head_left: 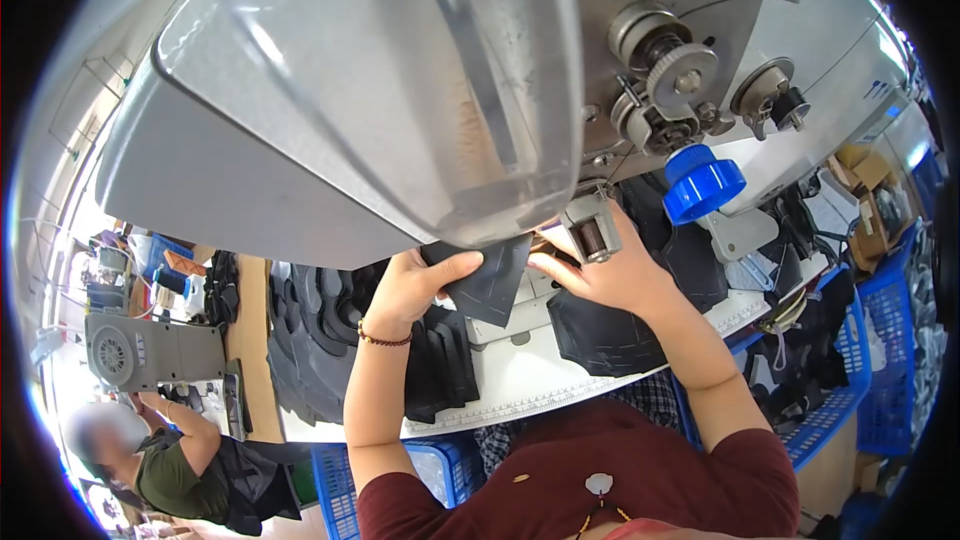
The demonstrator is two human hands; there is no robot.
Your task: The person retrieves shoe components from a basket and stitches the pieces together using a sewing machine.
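Note:
My left hand [408, 290] grips a black flat piece [492, 285] with stitch-like marks, thumb on top and fingers beneath. The piece lies at the working area of a large grey sewing machine [270, 180], partly hidden by a clear shield [480, 90]. Beside the presser mechanism [592, 228], my right hand [620, 270] has its fingers stretched toward the piece's right edge. Some of its fingertips are hidden behind the metal part. Under my right wrist lies another black cut piece [605, 335].
Stacks of black cut pieces [320, 340] sit left on the white table [520, 380], which has a ruler strip along its front edge. More black pieces [690, 250] lie at right. Blue crates [850, 350] stand at right. A co-worker [180, 450] sits at another machine [155, 350].

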